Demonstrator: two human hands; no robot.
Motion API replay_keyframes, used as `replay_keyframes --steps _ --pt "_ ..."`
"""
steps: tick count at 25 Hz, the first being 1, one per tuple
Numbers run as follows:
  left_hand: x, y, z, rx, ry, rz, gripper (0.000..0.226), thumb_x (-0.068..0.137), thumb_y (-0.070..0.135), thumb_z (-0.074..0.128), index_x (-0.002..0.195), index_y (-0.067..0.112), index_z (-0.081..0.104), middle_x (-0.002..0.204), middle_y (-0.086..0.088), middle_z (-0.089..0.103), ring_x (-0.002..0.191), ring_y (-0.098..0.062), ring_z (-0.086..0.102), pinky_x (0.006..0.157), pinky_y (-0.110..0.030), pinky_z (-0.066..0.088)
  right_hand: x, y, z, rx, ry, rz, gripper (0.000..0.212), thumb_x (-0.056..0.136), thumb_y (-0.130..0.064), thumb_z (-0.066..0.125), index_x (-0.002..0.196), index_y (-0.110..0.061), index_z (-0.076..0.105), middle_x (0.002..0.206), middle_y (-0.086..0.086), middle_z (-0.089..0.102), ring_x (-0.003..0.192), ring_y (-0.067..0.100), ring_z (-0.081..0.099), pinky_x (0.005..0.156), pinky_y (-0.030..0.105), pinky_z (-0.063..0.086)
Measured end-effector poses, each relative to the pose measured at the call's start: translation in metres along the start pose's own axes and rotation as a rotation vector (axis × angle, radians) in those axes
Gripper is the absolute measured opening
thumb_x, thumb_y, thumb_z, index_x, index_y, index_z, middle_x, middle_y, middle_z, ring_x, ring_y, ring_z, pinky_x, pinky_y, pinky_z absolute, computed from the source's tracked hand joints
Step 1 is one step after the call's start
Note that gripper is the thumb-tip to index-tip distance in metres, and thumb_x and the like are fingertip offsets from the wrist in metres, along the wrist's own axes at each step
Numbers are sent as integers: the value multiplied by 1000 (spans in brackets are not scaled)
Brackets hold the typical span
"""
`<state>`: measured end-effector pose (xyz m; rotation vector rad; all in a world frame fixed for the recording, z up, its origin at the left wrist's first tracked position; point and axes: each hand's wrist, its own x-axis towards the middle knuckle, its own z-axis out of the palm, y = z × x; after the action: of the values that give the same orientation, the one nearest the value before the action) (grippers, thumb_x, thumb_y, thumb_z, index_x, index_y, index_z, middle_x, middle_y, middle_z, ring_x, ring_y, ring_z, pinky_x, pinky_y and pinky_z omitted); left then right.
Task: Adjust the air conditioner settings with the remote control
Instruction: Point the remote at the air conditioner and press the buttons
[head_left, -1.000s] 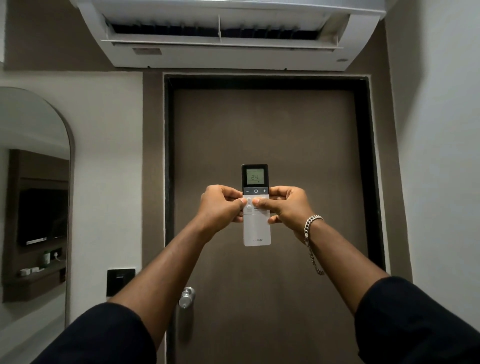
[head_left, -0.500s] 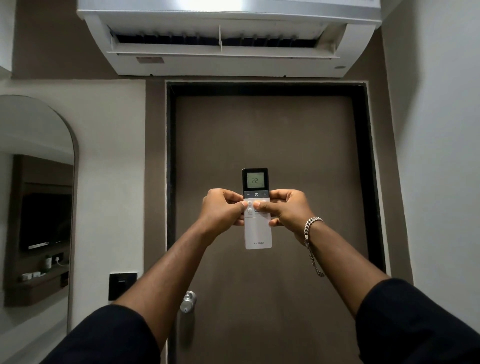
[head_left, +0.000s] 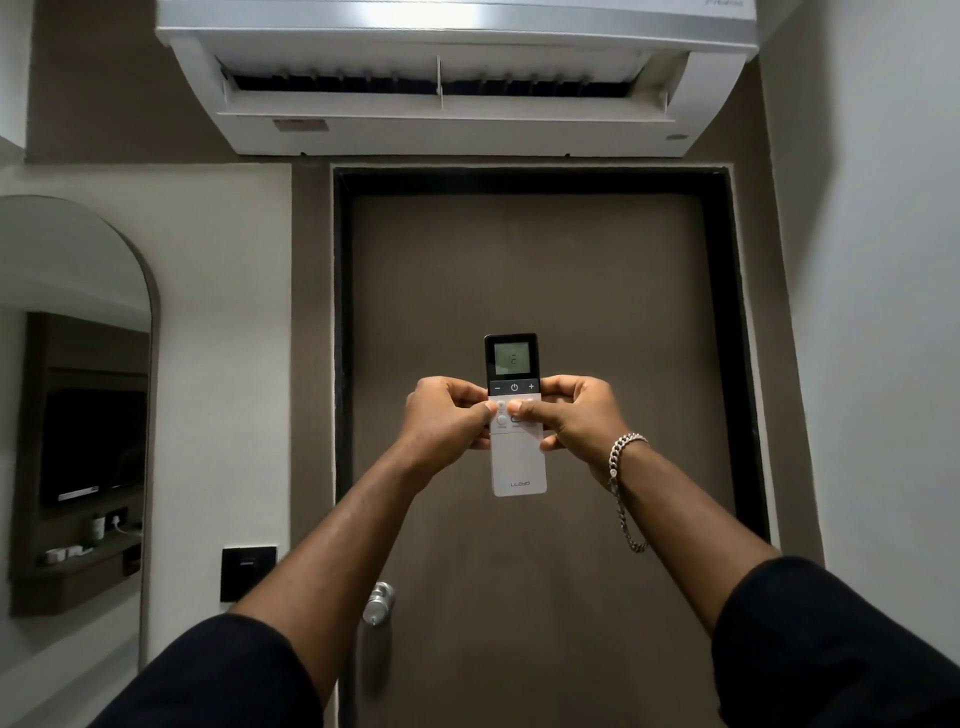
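Your left hand and right hand both grip the remote, thumbs on buttons, under the air conditioner.

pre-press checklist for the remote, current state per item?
1. Remote control held by both hands, left hand and right hand: ok.
2. Remote's top end aimed up toward the air conditioner: ok.
3. Screen readable: not ok, the digits are only partly formed.
4. Thumbs on the white button rows, below the minus, power and plus strip: ok.
5. Which button each thumb covers: cannot tell.
6. Air conditioner louvre open: ok.
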<state>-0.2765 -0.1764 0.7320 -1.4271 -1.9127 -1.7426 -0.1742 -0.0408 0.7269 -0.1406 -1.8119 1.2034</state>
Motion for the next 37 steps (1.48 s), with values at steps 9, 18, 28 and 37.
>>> replay_keyframes --steps 9,18,28,37 --pt "1 5 1 -38 29 -9 20 92 19 61 90 2 70 87 -17 74 73 -21 74 56 -26 61 -3 0 0 21 -13 10 43 72 -14 83 109 -1 66 101 13 76 81 21 74 49 24 53" --pt "2 3 5 -50 106 -18 17 89 19 64 87 3 69 88 -15 74 70 -18 73 52 -23 59 -5 -2 3 33 -16 14 25 81 -17 76 102 -5 68 96 12 76 78 20 75 47 24 53" --pt "-1 2 7 -65 47 16 15 90 19 63 91 5 69 90 -12 75 76 -17 74 57 -26 61 -11 -6 -5 119 12 55 10 84 -17 71 84 -7 70 74 5 76 59 13 75 42 23 54" --pt "-2 8 5 -81 35 40 15 90 20 63 91 6 69 90 -13 75 76 -18 75 58 -26 61 -13 -12 -9 93 -7 31 19 87 -21 69 93 -3 68 82 7 77 65 13 75 44 22 54"
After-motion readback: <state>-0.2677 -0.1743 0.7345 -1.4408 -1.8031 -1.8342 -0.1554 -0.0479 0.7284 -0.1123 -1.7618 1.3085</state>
